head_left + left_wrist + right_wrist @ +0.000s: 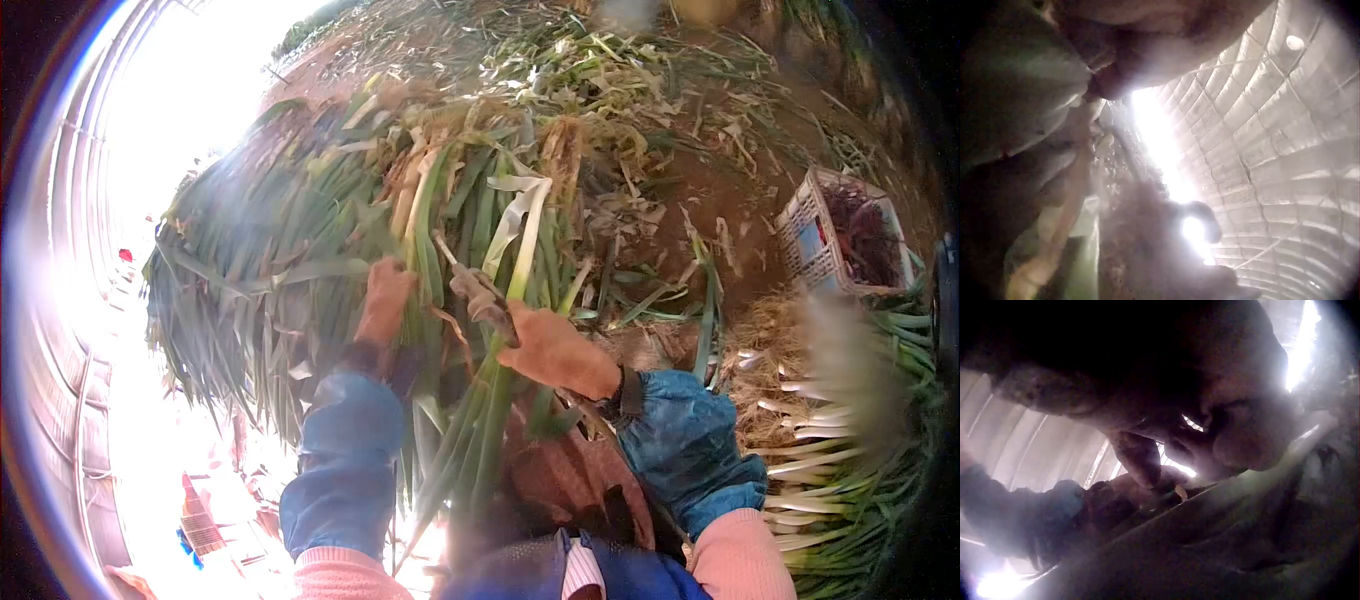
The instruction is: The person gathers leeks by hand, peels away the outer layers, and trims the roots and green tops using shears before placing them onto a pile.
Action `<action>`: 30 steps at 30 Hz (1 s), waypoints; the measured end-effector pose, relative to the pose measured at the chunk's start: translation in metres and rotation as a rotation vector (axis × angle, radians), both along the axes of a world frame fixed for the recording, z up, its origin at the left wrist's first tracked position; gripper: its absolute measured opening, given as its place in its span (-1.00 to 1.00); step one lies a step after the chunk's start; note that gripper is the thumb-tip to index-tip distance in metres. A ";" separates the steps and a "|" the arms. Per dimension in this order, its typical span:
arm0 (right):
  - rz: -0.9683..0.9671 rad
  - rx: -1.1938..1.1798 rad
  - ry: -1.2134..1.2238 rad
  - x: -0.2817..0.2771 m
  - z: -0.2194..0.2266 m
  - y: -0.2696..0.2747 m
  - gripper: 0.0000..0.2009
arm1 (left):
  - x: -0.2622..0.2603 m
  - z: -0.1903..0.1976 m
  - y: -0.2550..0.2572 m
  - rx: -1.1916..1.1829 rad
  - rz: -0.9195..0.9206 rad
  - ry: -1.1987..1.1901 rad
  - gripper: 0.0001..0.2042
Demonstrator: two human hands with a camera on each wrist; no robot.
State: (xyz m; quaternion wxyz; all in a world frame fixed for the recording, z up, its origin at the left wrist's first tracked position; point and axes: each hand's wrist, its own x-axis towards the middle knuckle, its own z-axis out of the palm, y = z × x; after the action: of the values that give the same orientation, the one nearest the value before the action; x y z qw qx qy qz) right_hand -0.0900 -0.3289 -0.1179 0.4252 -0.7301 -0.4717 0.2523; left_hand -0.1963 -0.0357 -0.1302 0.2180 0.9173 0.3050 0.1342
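Note:
The right hand (558, 352) grips a leek (530, 240) in the head view, its pale stem pointing up and its green leaves hanging below the hand. Darkened fingers (482, 300) curl at the stem beside a thin brown stalk. In the right wrist view curled fingers (1138, 456) lie close to a pale stem (1313, 428). To the left, the left hand (385, 300) is curled at the leaves of the leek pile (300, 260), beside another pale stalk (425, 195). A green leaf (1016, 81) and a dry strip (1060, 244) show in the left wrist view; its fingertips are hard to make out.
At the right stands a white plastic crate (815, 235) holding dark reddish matter. Below it lies a row of leeks (820, 450) with white stems and roots. Loose leaves (620, 90) litter the brown soil behind. Ribbed greenhouse walls (75, 300) rise at the left.

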 end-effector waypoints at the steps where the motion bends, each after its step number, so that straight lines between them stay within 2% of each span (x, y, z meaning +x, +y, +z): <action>1: 0.016 -0.022 0.005 -0.003 0.004 0.001 -0.57 | 0.000 0.001 0.005 -0.141 0.081 0.047 -0.60; 3: 0.054 -0.070 0.014 -0.010 0.012 0.000 -0.57 | -0.015 0.000 0.003 -0.168 0.108 0.144 -0.58; 5: 0.036 -0.051 0.025 -0.012 0.007 0.002 -0.57 | -0.037 0.019 -0.024 0.064 -0.014 0.244 -0.58; 8: 0.016 -0.051 0.031 -0.007 0.000 0.004 -0.58 | -0.034 0.068 -0.066 -0.572 0.228 0.201 -0.62; 11: 0.059 -0.047 0.035 -0.004 0.001 0.000 -0.57 | -0.061 0.068 -0.063 0.219 -0.416 0.067 -0.67; 14: 0.071 -0.006 0.060 -0.004 0.011 -0.012 -0.62 | -0.029 0.061 -0.063 -0.479 0.204 -0.056 -0.73; 17: 0.105 -0.042 0.041 -0.004 0.019 -0.023 -0.65 | -0.017 0.071 -0.079 -0.472 0.219 0.104 -0.72; 19: 0.109 -0.059 0.022 -0.005 0.016 -0.026 -0.62 | -0.033 0.056 -0.073 -0.089 -0.133 0.036 -0.71; 20: 0.088 -0.046 0.017 -0.006 0.009 -0.026 -0.60 | -0.038 0.051 -0.069 -0.004 -0.219 0.027 -0.71; 21: 0.067 -0.033 0.013 -0.005 0.004 -0.026 -0.57 | -0.038 0.054 -0.072 0.085 -0.302 0.014 -0.70; 23: 0.092 -0.022 -0.001 0.000 0.001 -0.028 -0.57 | -0.023 0.094 -0.107 0.039 -0.291 0.044 -0.70; 25: 0.099 -0.025 -0.003 0.002 -0.001 -0.028 -0.56 | 0.010 0.093 -0.069 0.393 -0.719 -0.275 -0.74; 26: 0.097 -0.037 -0.001 0.002 -0.001 -0.027 -0.56 | 0.044 0.102 -0.047 0.526 -0.696 -0.087 -0.75; 28: 0.036 -0.086 0.050 0.007 0.006 -0.023 -0.56 | 0.130 0.166 -0.079 0.396 -0.738 -0.352 -0.68; 29: -0.026 -0.121 0.096 0.013 0.012 -0.019 -0.56 | 0.185 0.184 -0.062 0.558 -0.807 -0.421 -0.68; 30: -0.093 -0.153 0.147 0.018 0.017 -0.016 -0.56 | 0.223 0.225 -0.079 0.813 -0.893 -0.582 -0.66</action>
State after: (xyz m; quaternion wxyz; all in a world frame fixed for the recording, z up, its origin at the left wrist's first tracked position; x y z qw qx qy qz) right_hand -0.0724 -0.3451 -0.1011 0.4129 -0.7611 -0.3843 0.3203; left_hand 0.0264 -0.1144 0.0952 -0.0369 0.8909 -0.2501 0.3773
